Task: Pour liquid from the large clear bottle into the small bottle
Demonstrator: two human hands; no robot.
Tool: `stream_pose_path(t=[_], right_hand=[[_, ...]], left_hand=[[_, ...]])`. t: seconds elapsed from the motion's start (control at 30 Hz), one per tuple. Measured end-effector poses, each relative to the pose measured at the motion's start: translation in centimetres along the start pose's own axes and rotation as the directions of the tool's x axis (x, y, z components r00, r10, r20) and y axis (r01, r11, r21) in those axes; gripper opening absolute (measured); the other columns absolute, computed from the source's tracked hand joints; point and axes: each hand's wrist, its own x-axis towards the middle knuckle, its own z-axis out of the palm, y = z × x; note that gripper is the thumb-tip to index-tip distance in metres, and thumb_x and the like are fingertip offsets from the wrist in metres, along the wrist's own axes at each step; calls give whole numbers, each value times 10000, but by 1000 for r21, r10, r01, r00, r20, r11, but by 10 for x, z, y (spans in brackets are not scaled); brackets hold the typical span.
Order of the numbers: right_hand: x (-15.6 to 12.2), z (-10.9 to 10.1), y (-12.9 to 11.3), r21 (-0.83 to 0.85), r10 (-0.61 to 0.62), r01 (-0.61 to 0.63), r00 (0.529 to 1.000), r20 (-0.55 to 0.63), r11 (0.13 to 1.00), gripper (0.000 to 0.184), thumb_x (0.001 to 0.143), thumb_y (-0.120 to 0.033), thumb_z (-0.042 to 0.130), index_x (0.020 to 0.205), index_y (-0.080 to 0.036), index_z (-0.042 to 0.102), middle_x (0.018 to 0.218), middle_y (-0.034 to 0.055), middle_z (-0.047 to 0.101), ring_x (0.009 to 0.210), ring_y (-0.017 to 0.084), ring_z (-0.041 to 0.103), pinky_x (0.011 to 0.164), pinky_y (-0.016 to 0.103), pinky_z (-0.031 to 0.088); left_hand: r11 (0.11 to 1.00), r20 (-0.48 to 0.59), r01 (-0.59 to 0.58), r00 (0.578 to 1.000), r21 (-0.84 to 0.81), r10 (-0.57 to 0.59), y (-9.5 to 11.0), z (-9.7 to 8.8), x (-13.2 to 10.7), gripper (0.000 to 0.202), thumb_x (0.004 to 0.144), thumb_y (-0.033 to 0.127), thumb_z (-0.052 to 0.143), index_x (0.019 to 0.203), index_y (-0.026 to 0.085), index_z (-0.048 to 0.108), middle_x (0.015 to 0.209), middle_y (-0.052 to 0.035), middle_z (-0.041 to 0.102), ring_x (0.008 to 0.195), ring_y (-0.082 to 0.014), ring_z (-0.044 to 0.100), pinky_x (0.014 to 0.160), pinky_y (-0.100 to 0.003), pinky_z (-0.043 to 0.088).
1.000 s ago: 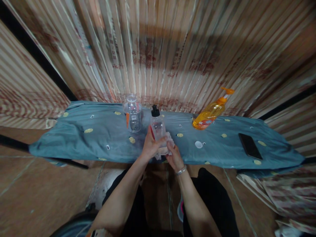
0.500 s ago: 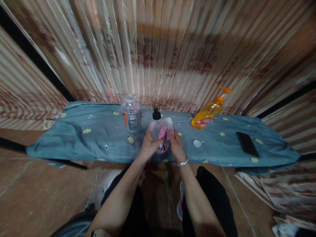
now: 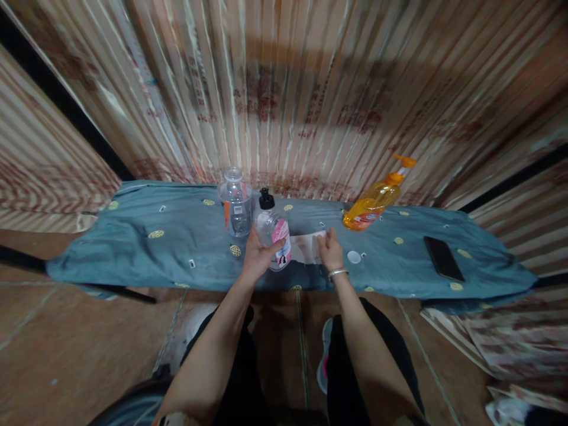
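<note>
My left hand (image 3: 257,255) is wrapped round a clear pump bottle (image 3: 281,239) with a black pump top and a pink-and-white label. The bottle stands nearly upright, tilted slightly. To its right, my right hand (image 3: 332,251) pinches one end of a thin whitish tissue (image 3: 307,248). The tissue stretches across to the bottle's side; whether it is stuck there or passes behind is hard to tell. Close to my left hand stands a clear, uncapped plastic bottle (image 3: 238,204) with an orange mark on its label.
An orange pump bottle (image 3: 370,204) leans to the right on the blue patterned cloth (image 3: 133,242) covering the narrow table. A small whitish disc (image 3: 354,257) and a black phone (image 3: 444,258) lie on the right side. Behind hangs a striped curtain (image 3: 288,89).
My hands have moved apart: the left one shifted left with the pump bottle, the right one went right. The tissue, bunched against the bottle before, is now drawn out between them.
</note>
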Motion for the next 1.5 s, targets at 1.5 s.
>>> stream_pose_path(t=[1.5], right_hand=[[13,-74,-47,-470,-146,74,982,-120,879,927,662,-646,722,1392,-145,448,1019,137,735,820,323,705,762,452,558]], left_hand=[[999,449,-48,892,-19,52,-18,148,-19,833,789,414,747,1527,199,423,1661,-155,429,1564,-319,354,1292,-513,224]])
